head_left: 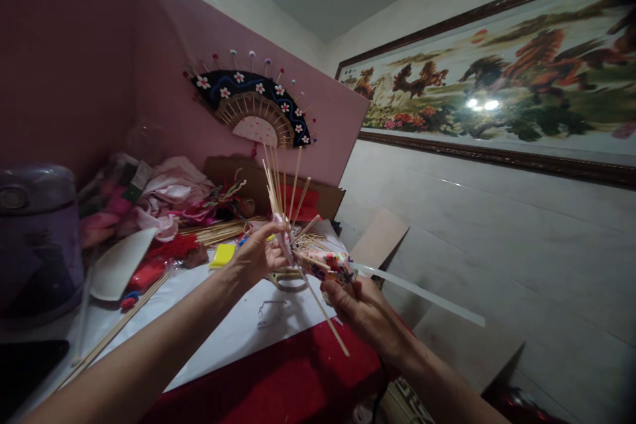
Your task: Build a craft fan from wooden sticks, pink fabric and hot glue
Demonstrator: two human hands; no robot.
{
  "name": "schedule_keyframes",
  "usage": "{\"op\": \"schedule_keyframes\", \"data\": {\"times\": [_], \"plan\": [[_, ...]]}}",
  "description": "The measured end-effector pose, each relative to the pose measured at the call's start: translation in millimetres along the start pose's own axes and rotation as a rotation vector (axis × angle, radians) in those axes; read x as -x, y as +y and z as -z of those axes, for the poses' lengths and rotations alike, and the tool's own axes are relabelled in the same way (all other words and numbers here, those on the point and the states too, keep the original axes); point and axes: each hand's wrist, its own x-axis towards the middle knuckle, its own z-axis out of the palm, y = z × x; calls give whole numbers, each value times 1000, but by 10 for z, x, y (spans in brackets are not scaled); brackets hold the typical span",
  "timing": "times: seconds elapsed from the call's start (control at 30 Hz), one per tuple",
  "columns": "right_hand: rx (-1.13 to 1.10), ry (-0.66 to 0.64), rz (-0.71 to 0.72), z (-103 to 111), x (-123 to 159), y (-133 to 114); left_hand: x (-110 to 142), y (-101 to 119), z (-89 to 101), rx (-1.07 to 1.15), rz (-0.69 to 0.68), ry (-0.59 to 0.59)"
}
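Note:
My left hand [263, 250] is closed around the base of a spread of thin wooden sticks [284, 185], held over the table. A pinkish-white dotted piece [283, 238] covers the sticks' base, and one stick slants down toward the table's front edge. My right hand [355, 301] is wrapped around a floral-patterned glue gun [330, 264], its front close to the sticks' base. Out of the gun's back runs a long, translucent glue stick [422, 293]. The gun's tip is hidden among the sticks. Beneath my hands lies a pair of scissors [289, 283], partly covered.
White paper [228, 324] lies over a red cloth [278, 377]. Loose sticks [218, 232], a yellow block [223, 255], red yarn [173, 248] and pink fabric [173, 185] crowd the left and back. A decorated fan [253, 103] hangs on the pink board [328, 119].

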Motion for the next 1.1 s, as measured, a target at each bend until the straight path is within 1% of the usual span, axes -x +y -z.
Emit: {"op": "schedule_keyframes", "data": {"times": [0.17,0.3,0.43,0.57,0.7,0.83,0.97,1.1], "plan": [[15,13,14,-12,1,9,-18,-9,27,10,-8,-9],[32,36,-8,-20,7,20,-26,-11,37,12,0,-10],[31,25,1,-21,10,-3,-27,-10,33,20,-6,-18],[12,30,0,-20,5,2,-27,-10,26,16,-5,6],[-44,26,-33,-40,-4,75,-19,-5,14,-1,8,22],[-106,36,-26,-84,3,124,-11,11,-5,-17,27,35],[-111,79,-5,-104,24,120,-2,38,-17,-20,50,58],[-86,93,-13,-93,45,142,19,68,-27,-6,33,84]]}}
